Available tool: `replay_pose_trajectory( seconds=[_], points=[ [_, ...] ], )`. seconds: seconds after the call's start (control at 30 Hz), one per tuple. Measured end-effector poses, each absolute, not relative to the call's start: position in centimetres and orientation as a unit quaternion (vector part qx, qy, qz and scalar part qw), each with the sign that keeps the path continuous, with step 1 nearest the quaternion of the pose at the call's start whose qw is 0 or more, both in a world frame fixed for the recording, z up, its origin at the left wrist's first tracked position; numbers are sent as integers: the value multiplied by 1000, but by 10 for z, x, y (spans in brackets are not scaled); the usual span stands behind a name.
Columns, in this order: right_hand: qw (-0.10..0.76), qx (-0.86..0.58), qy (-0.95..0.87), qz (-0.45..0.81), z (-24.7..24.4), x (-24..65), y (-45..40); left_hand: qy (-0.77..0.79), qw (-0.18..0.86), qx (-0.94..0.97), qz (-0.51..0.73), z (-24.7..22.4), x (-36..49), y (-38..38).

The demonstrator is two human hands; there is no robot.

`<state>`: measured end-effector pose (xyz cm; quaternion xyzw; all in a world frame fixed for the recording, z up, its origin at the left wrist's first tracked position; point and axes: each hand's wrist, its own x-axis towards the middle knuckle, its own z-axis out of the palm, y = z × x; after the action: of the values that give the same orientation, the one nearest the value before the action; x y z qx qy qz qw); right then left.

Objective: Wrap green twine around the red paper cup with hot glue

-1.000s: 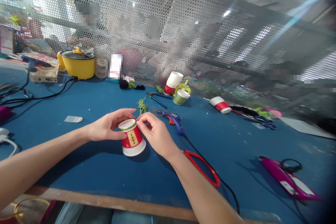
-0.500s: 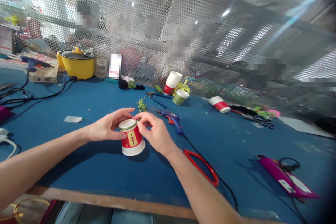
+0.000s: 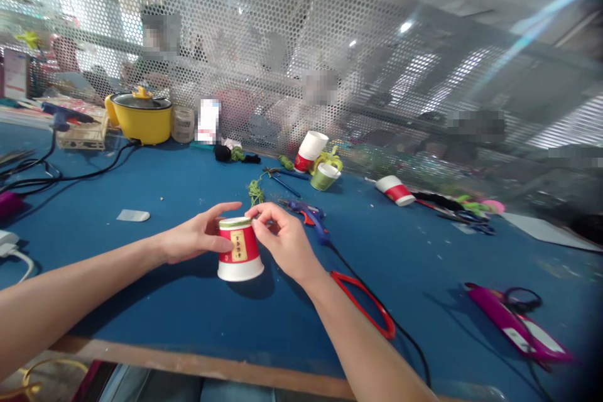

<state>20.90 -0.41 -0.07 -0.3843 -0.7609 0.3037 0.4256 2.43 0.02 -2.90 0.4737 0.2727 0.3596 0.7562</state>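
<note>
A paper cup (image 3: pixel 239 251), white with a red band and a yellow label, is held just above the blue table, its narrow end up and wide rim down. Green yarn (image 3: pixel 230 224) circles its upper edge. My left hand (image 3: pixel 193 240) grips the cup's left side, thumb on the red band and forefinger stretched behind the top. At the upper right edge, my right hand (image 3: pixel 285 242) pinches the yarn; its fingertips partly hide the strand. A loose green yarn tangle (image 3: pixel 255 193) lies just behind my hands.
A blue glue gun (image 3: pixel 308 213) and a red-handled tool (image 3: pixel 365 304) lie right of my hands, a black cord trailing between. Farther back are stacked cups (image 3: pixel 311 149), a green-wrapped cup (image 3: pixel 325 177), a tipped cup (image 3: pixel 396 190) and a yellow pot (image 3: pixel 144 122). Perforated metal panels stand behind.
The cup has tilted more upright, so its open-looking top now shows almost edge-on. Both hands keep their hold and shift slightly with it. The whole view has moved a little.
</note>
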Motion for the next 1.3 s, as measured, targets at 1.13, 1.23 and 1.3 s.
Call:
replay_pose_trajectory(
  seconds=[1.13,1.23,1.3],
  points=[
    [387,-395,-819,155,4,197,-21,327,562,677,345,-12,21,-1],
    [386,-379,-831,133,4,195,-24,348,521,696,351,-9,21,-2],
    [383,-370,-838,114,5,193,-26,357,497,708,353,-7,21,-3]
  ],
)
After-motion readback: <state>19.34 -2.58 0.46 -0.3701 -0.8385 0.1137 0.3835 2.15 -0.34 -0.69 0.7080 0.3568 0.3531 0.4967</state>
